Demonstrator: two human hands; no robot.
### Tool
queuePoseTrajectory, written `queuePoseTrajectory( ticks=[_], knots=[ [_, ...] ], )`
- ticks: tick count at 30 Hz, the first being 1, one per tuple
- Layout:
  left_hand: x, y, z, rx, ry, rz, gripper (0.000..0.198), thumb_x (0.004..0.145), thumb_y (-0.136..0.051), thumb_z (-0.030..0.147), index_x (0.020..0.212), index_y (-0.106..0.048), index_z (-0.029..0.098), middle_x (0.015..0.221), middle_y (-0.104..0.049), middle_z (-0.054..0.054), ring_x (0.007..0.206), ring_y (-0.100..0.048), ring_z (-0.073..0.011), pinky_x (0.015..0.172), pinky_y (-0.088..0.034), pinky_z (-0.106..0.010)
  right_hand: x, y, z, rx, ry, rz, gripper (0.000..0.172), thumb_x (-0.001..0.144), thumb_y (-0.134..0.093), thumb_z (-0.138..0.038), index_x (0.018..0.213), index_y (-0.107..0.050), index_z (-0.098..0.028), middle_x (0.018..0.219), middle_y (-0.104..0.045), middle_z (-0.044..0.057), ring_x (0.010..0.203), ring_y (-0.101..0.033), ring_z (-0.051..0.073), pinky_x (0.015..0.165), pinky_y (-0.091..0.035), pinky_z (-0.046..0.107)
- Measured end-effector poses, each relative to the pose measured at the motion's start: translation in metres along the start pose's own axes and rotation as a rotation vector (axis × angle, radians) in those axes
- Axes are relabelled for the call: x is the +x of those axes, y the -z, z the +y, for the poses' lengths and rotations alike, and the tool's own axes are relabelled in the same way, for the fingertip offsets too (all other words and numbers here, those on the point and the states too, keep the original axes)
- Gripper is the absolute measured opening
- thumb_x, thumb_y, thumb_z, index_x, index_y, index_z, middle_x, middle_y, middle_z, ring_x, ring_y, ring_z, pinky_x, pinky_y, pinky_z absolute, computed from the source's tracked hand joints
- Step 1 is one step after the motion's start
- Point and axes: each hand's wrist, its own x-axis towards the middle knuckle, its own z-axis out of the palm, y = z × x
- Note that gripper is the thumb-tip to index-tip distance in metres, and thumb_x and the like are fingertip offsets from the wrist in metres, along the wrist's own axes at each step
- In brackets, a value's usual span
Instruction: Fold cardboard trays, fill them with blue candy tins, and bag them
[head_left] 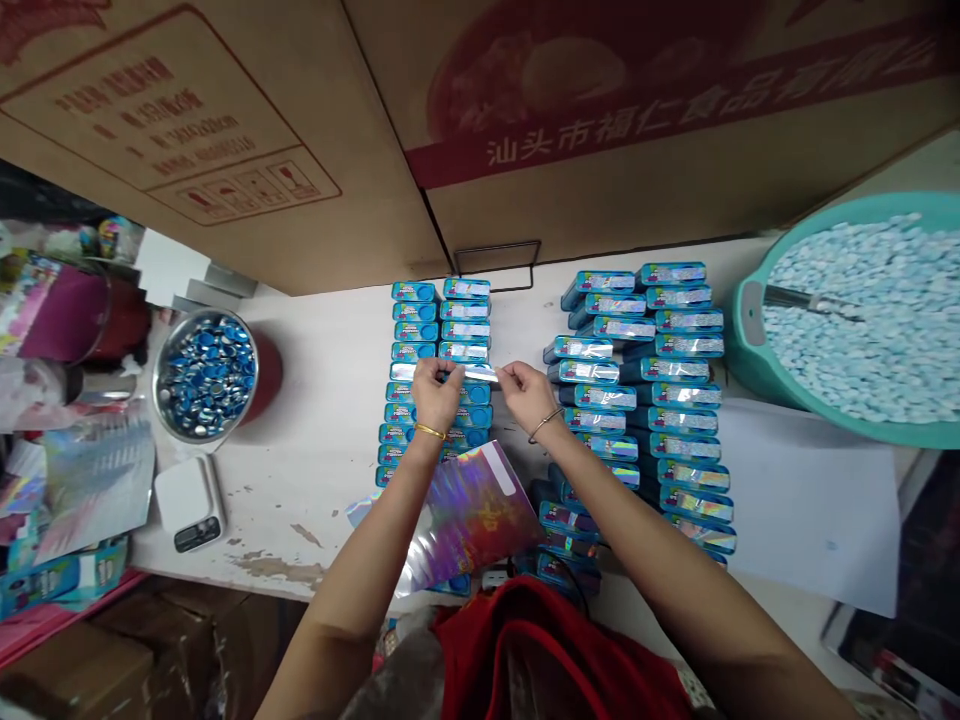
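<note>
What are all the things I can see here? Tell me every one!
tins: dozens, blue, two blocks of rows on the table
table: one, white, under everything
shiny strip: one, silvery, over the left block
rainbow sheet: one, shiny purple, under the arms
basin: one, teal, right
tablets: heaps, pale blue, in the basin
scoop: one, metal, in the basin
metal bowl: one, silver, left
round pieces: many, blue, in the bowl
scale: one, white, beside the bowl
cardboard boxes: two, brown, back
paper: one, white, right
left grip: bare, gold bracelet, pinching the strip
right grip: bare, thin bangle, pinching the strip
</note>
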Motion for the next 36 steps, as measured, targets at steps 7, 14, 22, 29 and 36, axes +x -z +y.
queuePoseTrajectory(
  ticks=[7,14,22,29,36],
  knots=[
    [-0.006,-0.006,0.003,0.432,-0.116,0.047,0.010,0.074,-0.065,0.027,0.068,-0.061,0.020,0.094,-0.055,-0.007,0.096,-0.050,-0.0273,0.088,-0.037,-0.047,0.011,-0.006,0.019,-0.064,0.013,-0.031,0.028,0.082,-0.049,-0.043,0.065,-0.054,-0.022,0.053,-0.047,-0.002,0.053,-0.041,0.014,0.054,-0.030,0.027],
    [-0.006,-0.006,0.008,0.550,-0.012,0.118,0.056,0.065,-0.074,0.034,0.112,-0.048,0.019,0.114,-0.050,-0.013,0.110,-0.046,-0.0372,0.089,-0.037,-0.053,0.000,-0.015,0.030,0.106,-0.035,0.018,0.035,0.082,-0.051,-0.047,0.098,-0.061,-0.017,0.059,-0.051,-0.002,0.056,-0.047,0.015,0.058,-0.039,0.028],
    [-0.002,-0.007,0.011,0.545,0.010,0.128,0.062,0.061,-0.077,0.030,0.115,-0.047,0.020,0.117,-0.050,-0.016,0.112,-0.047,-0.0402,0.089,-0.037,-0.057,-0.045,-0.010,0.022,0.083,0.114,-0.180,0.048,0.093,-0.034,-0.050,0.121,-0.060,-0.022,0.093,-0.058,0.006,0.092,-0.056,0.019,0.090,-0.044,0.035],
    [-0.035,0.039,0.018,0.201,-0.248,-0.309,0.032,0.083,-0.059,0.036,0.110,-0.055,0.021,0.098,-0.064,-0.007,0.092,-0.062,-0.0211,0.083,-0.047,-0.035,-0.064,0.028,0.005,0.140,0.113,-0.225,0.044,0.088,-0.045,-0.054,0.113,-0.062,-0.022,0.101,-0.061,0.006,0.093,-0.057,0.019,0.083,-0.046,0.031],
    [-0.093,0.059,0.006,0.371,-0.369,-0.598,0.015,0.089,-0.051,0.029,0.086,-0.063,0.020,0.074,-0.065,-0.001,0.067,-0.060,-0.0152,0.065,-0.044,-0.027,-0.104,0.019,0.012,0.254,-0.046,-0.344,0.036,0.084,-0.048,-0.055,0.072,-0.056,-0.021,0.060,-0.048,-0.003,0.056,-0.044,0.012,0.053,-0.037,0.025]
  ],
)
